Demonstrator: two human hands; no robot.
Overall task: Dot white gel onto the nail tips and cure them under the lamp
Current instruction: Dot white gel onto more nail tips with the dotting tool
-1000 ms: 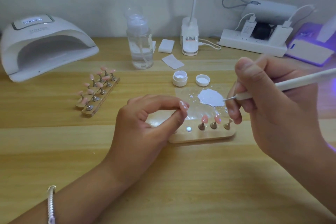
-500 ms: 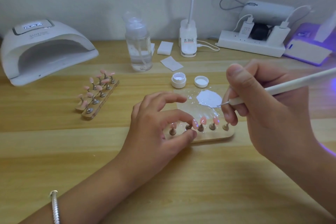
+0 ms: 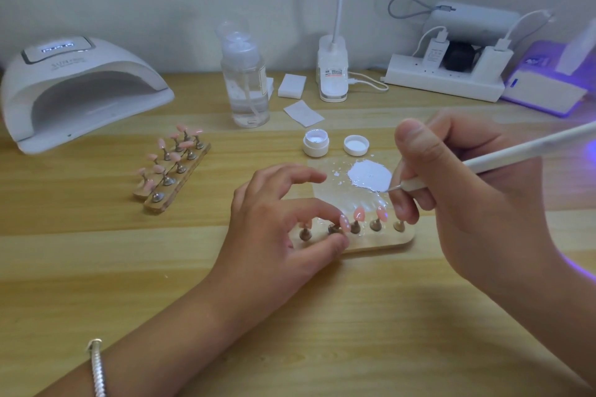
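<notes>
- Wooden worktop (image 3: pixel 96 267) against a pale wall, seen from above and in front of the person.
- Pink nail tip (image 3: pixel 345 223): at the second peg from the left of the near wooden holder (image 3: pixel 387 243), pinched between forefinger and thumb of the left hand (image 3: pixel 274 235); the other fingers are raised and loosely curved.
- Two more pink tips (image 3: pixel 358 214) stand upright on pegs just to the right; the peg at the far right end is half hidden by the right hand.
- Right hand (image 3: pixel 467 203): fingers curled round a white dotting tool (image 3: pixel 516 151), held like a pen, its metal point touching the right edge of the white gel puddle (image 3: pixel 369 177).
- Gel puddle lies on a clear palette sheet (image 3: pixel 329 196), spattered with small white drops, directly behind the holder.
- Open gel pot (image 3: pixel 316 142) and its white lid (image 3: pixel 356 145) sit side by side behind the sheet.
- Two further holders with pink tips (image 3: pixel 172 167) lie to the left, set at an angle.
- Curing lamp (image 3: pixel 80 87), white and arched, with its display lit, stands at the far left.
- Clear pump bottle (image 3: pixel 245 84), white pads (image 3: pixel 292 85), a desk-lamp base (image 3: pixel 332 74) and a power strip (image 3: pixel 442 80) line the back edge.
- Silver bracelet (image 3: pixel 96 367) on the left wrist.
</notes>
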